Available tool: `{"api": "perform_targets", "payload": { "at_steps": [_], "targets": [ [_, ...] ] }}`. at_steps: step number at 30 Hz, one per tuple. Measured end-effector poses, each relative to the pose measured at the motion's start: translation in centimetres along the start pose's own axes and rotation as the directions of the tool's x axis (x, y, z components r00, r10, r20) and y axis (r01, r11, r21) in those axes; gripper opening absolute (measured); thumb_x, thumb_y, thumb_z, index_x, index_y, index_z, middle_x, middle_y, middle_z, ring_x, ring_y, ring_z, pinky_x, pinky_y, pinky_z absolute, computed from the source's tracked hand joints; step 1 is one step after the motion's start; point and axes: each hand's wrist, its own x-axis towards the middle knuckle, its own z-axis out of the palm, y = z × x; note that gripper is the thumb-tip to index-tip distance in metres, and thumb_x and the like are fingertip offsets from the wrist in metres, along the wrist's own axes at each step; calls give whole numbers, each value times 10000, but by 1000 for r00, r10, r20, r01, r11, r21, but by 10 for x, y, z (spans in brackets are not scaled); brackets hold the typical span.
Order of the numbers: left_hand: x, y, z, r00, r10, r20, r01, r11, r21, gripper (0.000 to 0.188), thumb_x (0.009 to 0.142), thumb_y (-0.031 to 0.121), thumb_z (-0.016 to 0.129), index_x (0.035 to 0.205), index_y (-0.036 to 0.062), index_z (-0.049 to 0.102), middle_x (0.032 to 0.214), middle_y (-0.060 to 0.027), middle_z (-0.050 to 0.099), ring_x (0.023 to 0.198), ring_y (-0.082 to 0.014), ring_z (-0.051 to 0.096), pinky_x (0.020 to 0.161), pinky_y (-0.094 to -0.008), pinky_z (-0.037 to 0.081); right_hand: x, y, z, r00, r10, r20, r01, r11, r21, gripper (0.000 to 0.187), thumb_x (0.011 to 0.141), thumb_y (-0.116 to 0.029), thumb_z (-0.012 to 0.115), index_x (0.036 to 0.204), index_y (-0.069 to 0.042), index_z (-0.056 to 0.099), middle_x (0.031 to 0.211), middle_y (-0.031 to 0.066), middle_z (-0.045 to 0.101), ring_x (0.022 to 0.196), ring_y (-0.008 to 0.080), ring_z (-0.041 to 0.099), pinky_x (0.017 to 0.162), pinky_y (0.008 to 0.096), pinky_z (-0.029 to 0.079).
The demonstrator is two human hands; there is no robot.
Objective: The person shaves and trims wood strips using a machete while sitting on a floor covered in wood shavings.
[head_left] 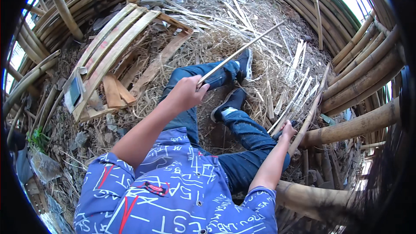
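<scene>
My left hand [187, 93] is closed around one end of a long, thin bamboo strip [242, 50]. The strip slants up and away to the right, over my bent leg and shoe. Low at the right, beside my knee, my right hand [285, 130] is closed on something dark. Only small dark parts show on either side of the fingers, so its kind is unclear. Close by that hand, a bamboo pole [311, 112] leans, and pale split bamboo strips [288, 104] lie on the ground.
A slatted wooden pallet [115, 39] lies at the left, with a dark flat rectangular thing [74, 90] on its near end. Fibrous shavings [221, 41] cover the ground around my feet. Stacked bamboo poles [364, 78] line the right side; a thick pole [355, 123] juts in close to my right arm.
</scene>
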Motion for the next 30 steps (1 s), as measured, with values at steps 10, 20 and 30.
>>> {"api": "perform_targets", "payload": {
  "at_steps": [10, 20, 30],
  "targets": [
    [-10, 21, -124, 986, 97, -134, -86, 993, 83, 677, 950, 623, 424, 786, -29, 500, 657, -160, 491, 644, -257, 477, 637, -404, 419, -14, 7, 2, 951, -310, 21, 310, 949, -62, 188, 776, -91, 605, 613, -39, 527, 500, 48, 516, 362, 150, 489, 355, 311, 378],
    [-25, 13, -165, 999, -49, 18, 44, 980, 192, 729, 998, 620, 244, 813, -33, 511, 739, -199, 543, 704, -352, 524, 706, -433, 426, 45, 55, -9, 837, -543, 64, 533, 786, -314, 255, 750, -161, 648, 660, 77, 637, 599, 104, 638, 549, 248, 623, 573, 378, 484],
    [-57, 4, -131, 912, -345, 223, 253, 899, 358, 524, 1007, 483, 401, 1013, -31, 507, 824, -287, 645, 851, -454, 634, 762, -516, 485, -59, -16, 26, 719, -521, 460, 688, 627, -366, 176, 716, -98, 705, 699, 26, 581, 610, 61, 578, 551, 169, 536, 549, 353, 433]
  ]
}}
